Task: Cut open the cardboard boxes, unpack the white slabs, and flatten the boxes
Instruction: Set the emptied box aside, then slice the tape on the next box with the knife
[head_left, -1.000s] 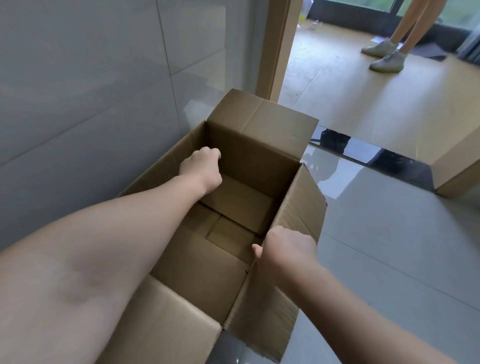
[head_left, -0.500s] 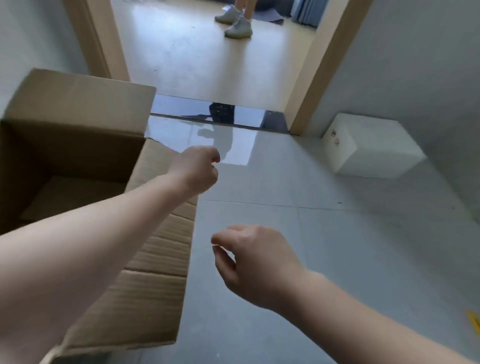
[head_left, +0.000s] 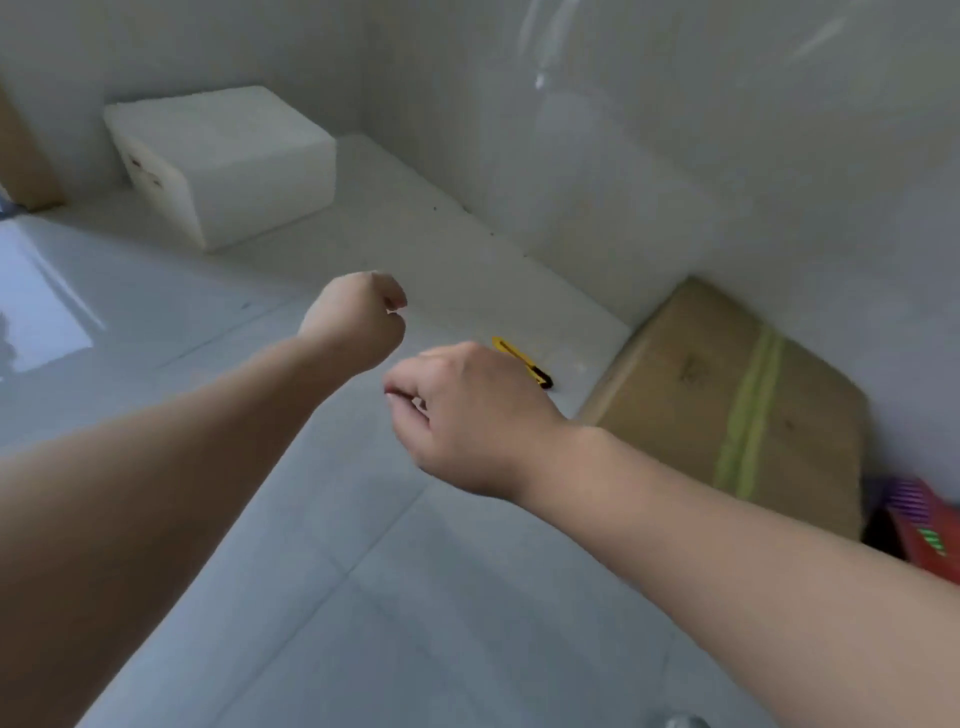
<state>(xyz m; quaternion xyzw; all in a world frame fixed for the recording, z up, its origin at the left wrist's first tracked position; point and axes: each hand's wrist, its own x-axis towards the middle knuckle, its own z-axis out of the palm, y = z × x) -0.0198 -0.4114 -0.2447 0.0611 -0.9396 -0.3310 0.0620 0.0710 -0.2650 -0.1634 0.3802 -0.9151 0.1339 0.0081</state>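
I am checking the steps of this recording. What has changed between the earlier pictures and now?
Both hands let go of the open cardboard box, now out of view as the view swung right. The left hand and right hand hang empty, fingers curled, near the yellow cutter on the floor. A taped cardboard box has come into view. The white slab stays by the wall.

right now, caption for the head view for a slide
Both empty hands, left and right, reach toward a yellow knife beside a taped box.
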